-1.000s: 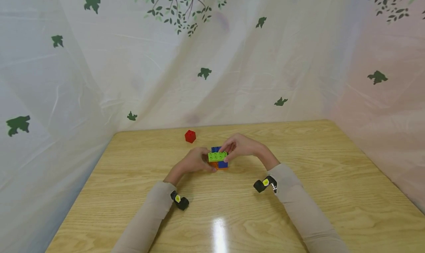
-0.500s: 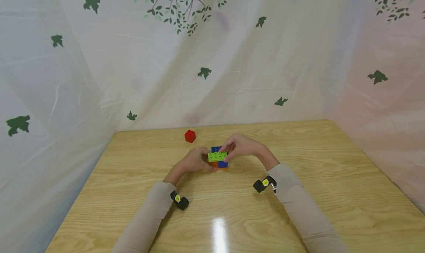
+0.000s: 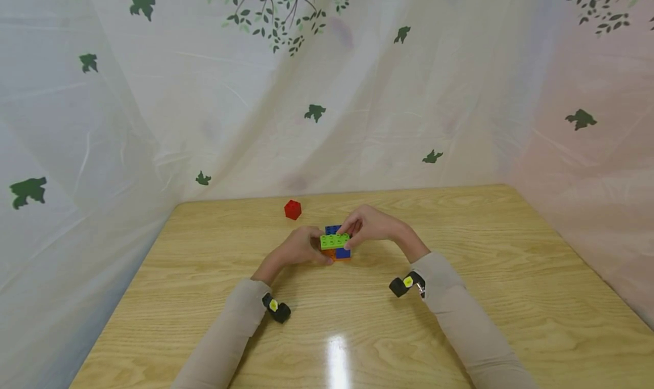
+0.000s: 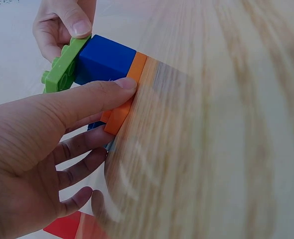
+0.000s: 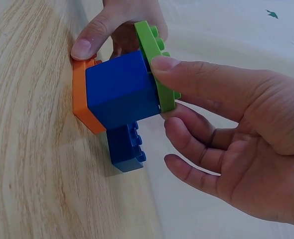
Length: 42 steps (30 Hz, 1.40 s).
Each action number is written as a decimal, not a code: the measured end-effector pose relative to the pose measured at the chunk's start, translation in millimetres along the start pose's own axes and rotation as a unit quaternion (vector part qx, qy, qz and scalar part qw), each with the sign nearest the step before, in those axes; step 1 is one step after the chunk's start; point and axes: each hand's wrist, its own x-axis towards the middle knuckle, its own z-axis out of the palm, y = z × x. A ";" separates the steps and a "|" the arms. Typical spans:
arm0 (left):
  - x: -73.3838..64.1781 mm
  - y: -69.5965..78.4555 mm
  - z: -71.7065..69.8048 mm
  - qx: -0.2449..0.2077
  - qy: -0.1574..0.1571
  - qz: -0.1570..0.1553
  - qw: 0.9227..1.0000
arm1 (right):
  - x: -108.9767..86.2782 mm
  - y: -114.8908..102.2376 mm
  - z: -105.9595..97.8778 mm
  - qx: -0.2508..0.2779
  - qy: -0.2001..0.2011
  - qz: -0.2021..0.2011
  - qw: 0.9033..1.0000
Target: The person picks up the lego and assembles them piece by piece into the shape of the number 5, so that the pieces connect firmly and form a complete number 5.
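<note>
cloth [image 3: 368,82] printed with leafy twigs is hung behind a wood-grained table [image 3: 368,321]. on the table two pale sleeves [image 3: 475,332] are stretched forward, and the work is gathered between the hands, near the far side.

by the left hand [image 3: 301,247], thumb and fingers are clamped on the orange brick [image 5: 82,94], the flat base of the stack, resting on the table. by the right hand [image 3: 375,224], the green brick [image 3: 334,241] is pinched at its right end, studs up. it is held over the tall blue brick [image 5: 119,87], which is stood on the orange one, and its left end is left overhanging. whether it is fully seated cannot be told. a lower blue brick [image 5: 124,147] is seen just beyond the stack; whether it is joined cannot be made out. a red brick [image 3: 293,209] is left untouched, apart, farther back and to the left.

the step in hand is judged to be the fixing of green onto blue. for the next move, the studs would need to be lined up and even downward pressure applied, with the base held firmly.
</note>
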 end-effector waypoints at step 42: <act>-0.6 1.1 0.6 0.000 0.002 -0.005 1.000 | -1.2 -5.3 1.6 -0.009 0.005 0.004 1.000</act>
